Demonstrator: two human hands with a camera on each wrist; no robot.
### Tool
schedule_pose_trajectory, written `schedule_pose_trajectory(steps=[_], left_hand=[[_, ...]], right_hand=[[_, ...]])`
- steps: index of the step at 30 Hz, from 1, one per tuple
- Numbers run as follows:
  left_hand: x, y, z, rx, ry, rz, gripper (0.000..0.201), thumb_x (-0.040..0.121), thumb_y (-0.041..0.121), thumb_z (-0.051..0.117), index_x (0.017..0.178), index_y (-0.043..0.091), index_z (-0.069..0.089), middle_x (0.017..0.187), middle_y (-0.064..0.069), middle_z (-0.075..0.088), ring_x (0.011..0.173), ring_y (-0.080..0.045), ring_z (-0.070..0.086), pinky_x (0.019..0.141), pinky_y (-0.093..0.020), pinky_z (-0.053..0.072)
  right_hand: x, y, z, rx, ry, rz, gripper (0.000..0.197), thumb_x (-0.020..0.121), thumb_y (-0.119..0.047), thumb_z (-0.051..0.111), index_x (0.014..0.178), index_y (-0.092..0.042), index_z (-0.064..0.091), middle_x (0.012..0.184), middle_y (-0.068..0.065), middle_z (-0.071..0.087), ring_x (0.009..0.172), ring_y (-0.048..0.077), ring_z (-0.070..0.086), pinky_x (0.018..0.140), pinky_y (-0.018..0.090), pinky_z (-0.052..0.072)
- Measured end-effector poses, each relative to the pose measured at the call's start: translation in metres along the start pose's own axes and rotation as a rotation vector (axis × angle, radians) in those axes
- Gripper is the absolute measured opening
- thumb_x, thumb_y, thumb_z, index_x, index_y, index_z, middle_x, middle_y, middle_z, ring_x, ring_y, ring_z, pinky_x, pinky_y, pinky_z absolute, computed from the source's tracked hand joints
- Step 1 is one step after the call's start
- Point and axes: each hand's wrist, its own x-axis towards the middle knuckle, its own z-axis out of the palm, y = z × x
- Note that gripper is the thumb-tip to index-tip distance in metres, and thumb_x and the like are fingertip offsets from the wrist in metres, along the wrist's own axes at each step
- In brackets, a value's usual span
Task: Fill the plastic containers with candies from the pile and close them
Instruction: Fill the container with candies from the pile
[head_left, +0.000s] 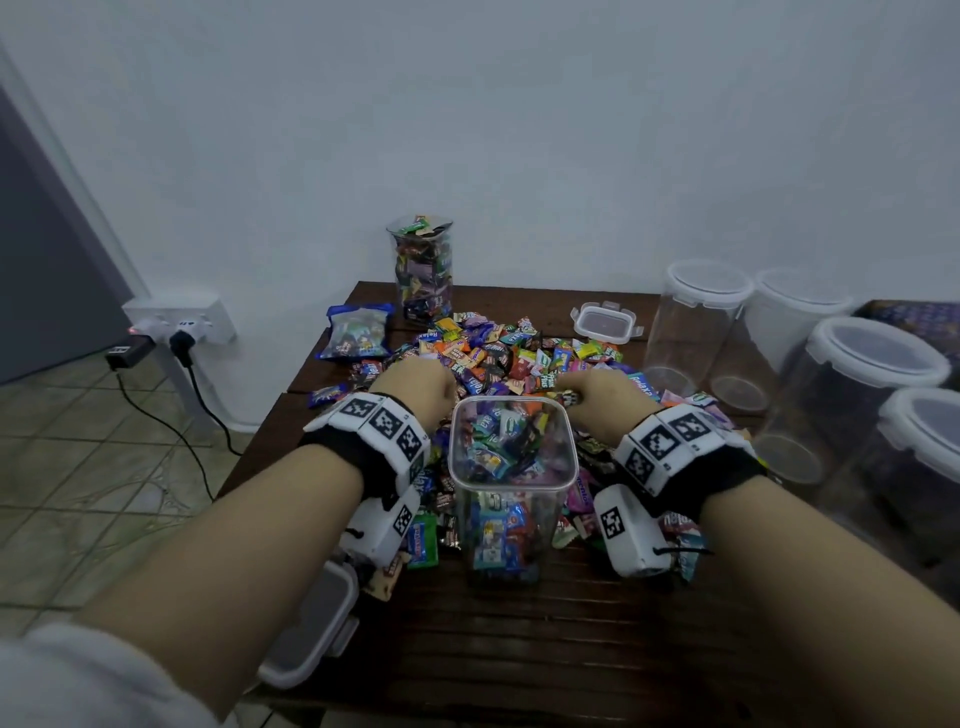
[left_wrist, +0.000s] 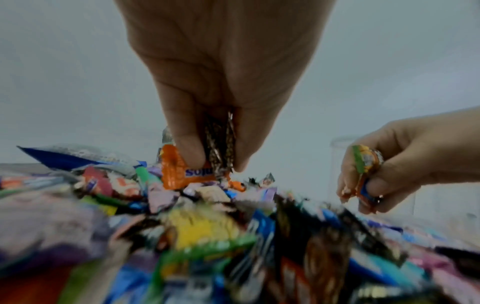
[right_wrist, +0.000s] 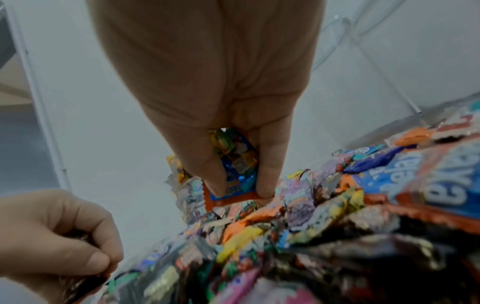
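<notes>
A clear square container (head_left: 513, 457), open and partly filled with wrapped candies, stands at the table's middle front. Behind it spreads the candy pile (head_left: 498, 353). My left hand (head_left: 415, 387) hovers over the pile left of the container; its fingers (left_wrist: 191, 148) pinch dark foil candies (left_wrist: 221, 144) and touch an orange one (left_wrist: 176, 168). To the container's right, my right hand (head_left: 597, 395) grips a few candies (right_wrist: 235, 162), blue, green and orange. A second tall container (head_left: 422, 270), full and without a lid, stands at the back.
Empty lidded containers (head_left: 701, 322) crowd the right side of the dark wooden table (head_left: 519, 649). One lid (head_left: 605, 322) lies behind the pile, another lid (head_left: 311, 629) at the front left edge. A blue candy bag (head_left: 357, 332) lies left; a wall socket with cables (head_left: 176, 332) beyond.
</notes>
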Motion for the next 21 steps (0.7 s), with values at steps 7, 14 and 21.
schedule_pose_trajectory(steps=[7, 14, 21], left_hand=[[-0.01, 0.004, -0.029, -0.319, 0.26, 0.024, 0.014, 0.09, 0.013, 0.058, 0.09, 0.014, 0.072, 0.096, 0.0, 0.068, 0.077, -0.011, 0.057, 0.07, -0.022, 0.04], [-0.032, 0.011, -0.058, -0.574, 0.437, 0.087, 0.008, 0.087, 0.017, 0.065, 0.082, 0.022, 0.069, 0.078, 0.01, 0.06, 0.072, -0.006, 0.054, 0.075, -0.023, 0.043], [-0.054, 0.013, -0.071, -0.732, 0.468, 0.172, 0.011, 0.085, 0.015, 0.067, 0.081, 0.025, 0.069, 0.085, 0.007, 0.067, 0.079, -0.015, 0.064, 0.082, -0.038, 0.054]], right_hand=[[-0.019, -0.004, -0.027, 0.178, 0.136, -0.043, 0.037, 0.088, -0.016, 0.062, 0.124, -0.013, 0.058, 0.112, 0.01, 0.06, 0.097, 0.025, 0.056, 0.075, 0.023, 0.037], [-0.058, -0.035, -0.055, 0.334, 0.3, -0.298, 0.009, 0.086, -0.014, 0.064, 0.095, -0.014, 0.065, 0.087, -0.001, 0.058, 0.069, 0.005, 0.047, 0.065, 0.026, 0.034], [-0.088, -0.054, -0.052, 0.487, 0.272, -0.433, 0.018, 0.082, -0.008, 0.066, 0.092, -0.023, 0.065, 0.095, -0.005, 0.064, 0.088, 0.012, 0.057, 0.082, 0.025, 0.044]])
